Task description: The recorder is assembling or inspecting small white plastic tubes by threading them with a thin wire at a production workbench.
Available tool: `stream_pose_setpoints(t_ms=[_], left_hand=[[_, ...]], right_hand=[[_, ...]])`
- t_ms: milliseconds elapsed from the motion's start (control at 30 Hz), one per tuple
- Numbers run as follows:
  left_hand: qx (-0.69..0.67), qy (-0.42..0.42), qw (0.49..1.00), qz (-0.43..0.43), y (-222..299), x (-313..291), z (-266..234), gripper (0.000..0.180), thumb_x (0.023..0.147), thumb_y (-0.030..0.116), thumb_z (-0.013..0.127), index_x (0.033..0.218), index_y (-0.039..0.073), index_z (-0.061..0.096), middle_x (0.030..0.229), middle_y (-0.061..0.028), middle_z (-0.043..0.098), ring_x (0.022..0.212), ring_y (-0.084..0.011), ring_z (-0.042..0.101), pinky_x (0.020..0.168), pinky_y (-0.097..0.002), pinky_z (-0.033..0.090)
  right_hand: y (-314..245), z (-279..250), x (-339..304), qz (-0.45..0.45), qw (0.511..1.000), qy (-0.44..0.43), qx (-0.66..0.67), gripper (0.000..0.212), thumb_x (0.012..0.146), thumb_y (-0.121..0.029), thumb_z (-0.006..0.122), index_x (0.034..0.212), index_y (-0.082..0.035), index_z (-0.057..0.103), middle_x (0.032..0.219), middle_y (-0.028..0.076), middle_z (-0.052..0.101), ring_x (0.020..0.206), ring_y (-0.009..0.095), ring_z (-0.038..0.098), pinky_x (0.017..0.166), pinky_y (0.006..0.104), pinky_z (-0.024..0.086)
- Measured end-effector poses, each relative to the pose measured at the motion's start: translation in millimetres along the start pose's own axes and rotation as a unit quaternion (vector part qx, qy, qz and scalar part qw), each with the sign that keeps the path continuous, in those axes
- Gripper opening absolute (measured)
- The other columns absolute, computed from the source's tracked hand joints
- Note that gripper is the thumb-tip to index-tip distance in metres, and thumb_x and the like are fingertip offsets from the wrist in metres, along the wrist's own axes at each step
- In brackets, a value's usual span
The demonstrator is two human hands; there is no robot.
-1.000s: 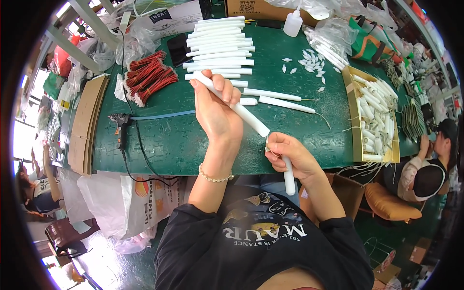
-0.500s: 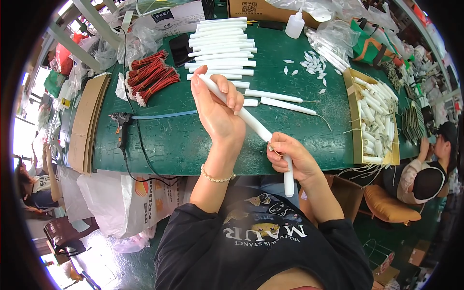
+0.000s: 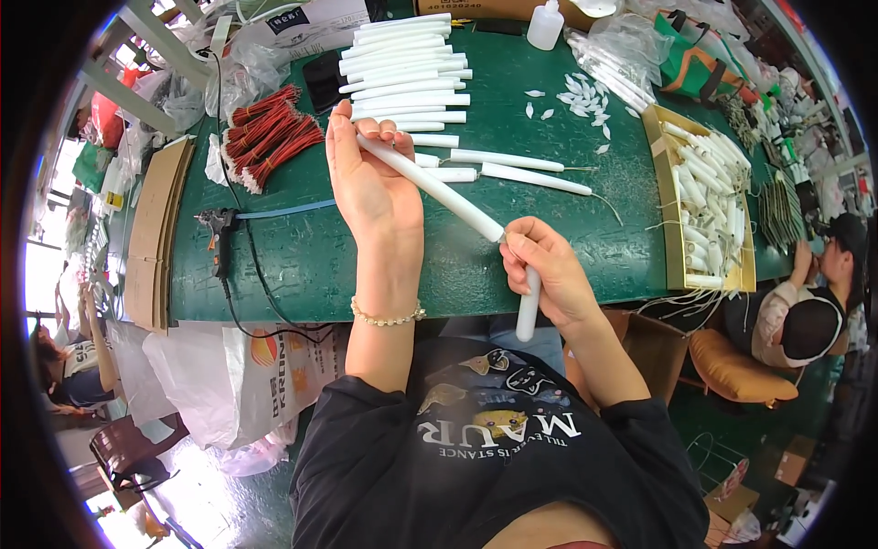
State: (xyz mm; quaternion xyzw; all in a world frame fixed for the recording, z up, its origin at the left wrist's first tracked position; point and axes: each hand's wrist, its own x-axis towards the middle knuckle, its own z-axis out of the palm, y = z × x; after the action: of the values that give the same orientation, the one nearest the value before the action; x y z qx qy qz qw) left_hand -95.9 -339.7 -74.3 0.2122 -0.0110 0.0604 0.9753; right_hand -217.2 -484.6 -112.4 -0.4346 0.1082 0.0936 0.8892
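A long white candle-like tube (image 3: 444,195) slants in front of me above the green table. My left hand (image 3: 373,199), palm turned up, holds its upper end loosely between the thumb and partly curled fingers. My right hand (image 3: 551,272) is closed at the tube's lower end, pinching something thin there that I cannot make out clearly. Out of that hand hangs another white tube (image 3: 528,311), its upper part hidden by the fingers. Beyond my hands lie loose white tubes (image 3: 535,177) with thin wires, and a row of white tubes (image 3: 407,69).
Left on the table are red wire bundles (image 3: 265,142), a glue gun (image 3: 219,240) with its cable, and flat cardboard (image 3: 160,238). Right are small white flame-shaped pieces (image 3: 585,96) and a box (image 3: 675,233) of wired tubes. A white bottle (image 3: 546,25) stands behind. Someone (image 3: 805,320) sits at right.
Both hands have shifted, the left one leftward and the right one slightly up, with the tubes. My left fingers have loosened around the long tube. The hanging tube has swung left.
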Motion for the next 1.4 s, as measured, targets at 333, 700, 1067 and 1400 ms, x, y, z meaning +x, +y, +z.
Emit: stream_pose_setpoints(t_ms=[333, 700, 1067, 1400], left_hand=[[0.005, 0.007, 0.999, 0.033, 15.5, 8.6, 11.3, 0.022, 0.091, 0.025, 0.045, 0.106, 0.009, 0.043, 0.066, 0.0006, 0.044, 0.064, -0.0112, 0.045, 0.059, -0.0242, 0.041], [0.054, -0.189, 0.976, 0.097, 41.8, 2.4, 60.6, 0.022, 0.089, 0.021, 0.051, 0.103, 0.004, 0.049, 0.069, 0.0, 0.045, 0.06, -0.0093, 0.04, 0.052, -0.0219, 0.035], [0.038, -0.126, 0.988, 0.081, 35.7, 14.2, 49.8, 0.02, 0.089, 0.021, 0.051, 0.103, 0.006, 0.049, 0.07, 0.0003, 0.044, 0.062, -0.0094, 0.04, 0.052, -0.0219, 0.036], [0.052, -0.092, 0.99, 0.089, 27.6, 20.6, 40.7, 0.02, 0.089, 0.02, 0.049, 0.104, 0.006, 0.048, 0.072, -0.0003, 0.044, 0.063, -0.0101, 0.041, 0.055, -0.023, 0.037]], right_hand=[[1.9, 8.1, 0.8, -0.066, 0.996, 0.011, -0.059, 0.031, 0.085, -0.016, 0.054, 0.111, -0.001, 0.048, 0.09, 0.008, 0.058, 0.076, 0.014, 0.057, 0.069, 0.0248, 0.047], [-6.6, 29.4, 5.4, -0.102, 0.99, -0.052, -0.084, 0.032, 0.091, -0.022, 0.045, 0.114, 0.0, 0.044, 0.096, 0.013, 0.059, 0.089, 0.02, 0.059, 0.078, 0.0313, 0.047], [-4.9, 28.1, -1.4, -0.151, 0.983, -0.066, -0.085, 0.023, 0.087, -0.016, 0.051, 0.104, 0.0, 0.05, 0.093, 0.011, 0.059, 0.084, 0.017, 0.057, 0.077, 0.0293, 0.046], [-4.4, 28.2, -5.4, -0.189, 0.973, -0.054, -0.123, 0.022, 0.085, -0.009, 0.053, 0.105, 0.001, 0.049, 0.096, 0.011, 0.058, 0.086, 0.014, 0.056, 0.072, 0.0246, 0.046]])
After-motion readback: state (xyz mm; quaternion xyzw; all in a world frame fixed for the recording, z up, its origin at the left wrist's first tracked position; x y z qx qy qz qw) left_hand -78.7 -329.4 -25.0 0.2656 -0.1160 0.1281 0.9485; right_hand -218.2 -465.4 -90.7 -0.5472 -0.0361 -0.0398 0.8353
